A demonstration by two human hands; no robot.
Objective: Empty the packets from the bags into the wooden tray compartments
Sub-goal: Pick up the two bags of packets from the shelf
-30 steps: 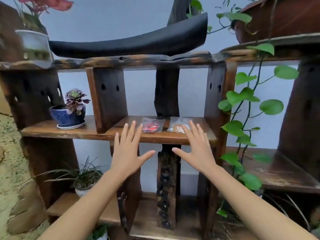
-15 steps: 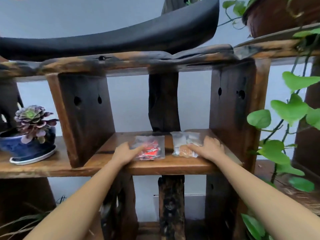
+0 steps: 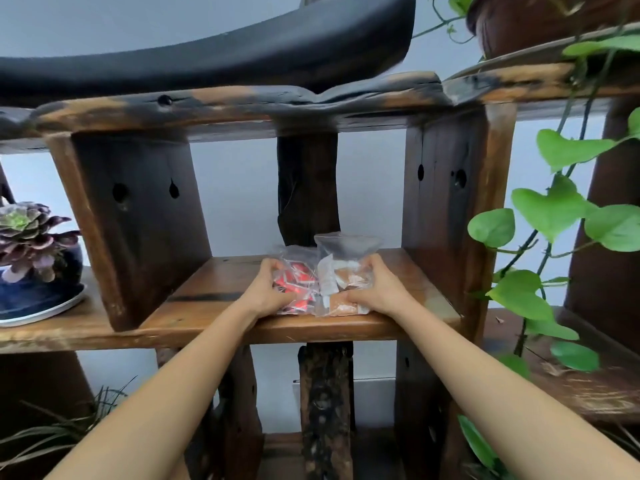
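Two clear plastic bags stand side by side on the wooden shelf [image 3: 214, 289], near its front edge. The left bag [image 3: 298, 276] holds red packets; my left hand [image 3: 266, 289] grips its left side. The right bag [image 3: 341, 271] holds white and orange-brown packets; my right hand [image 3: 381, 289] grips its right side. Both bags are pressed together and tilted upright, their tops crumpled. No wooden tray is in view.
Thick dark wooden uprights [image 3: 138, 220] [image 3: 446, 202] wall in the shelf bay on both sides. A succulent in a blue pot [image 3: 31, 265] sits on the shelf to the left. Green vine leaves [image 3: 550, 216] hang at the right. A black curved piece [image 3: 207, 53] lies on top.
My hands went from reaching toward the shelf to closing on the two bags, which were lying flat and now are pushed together and lifted upright. The view has moved closer.
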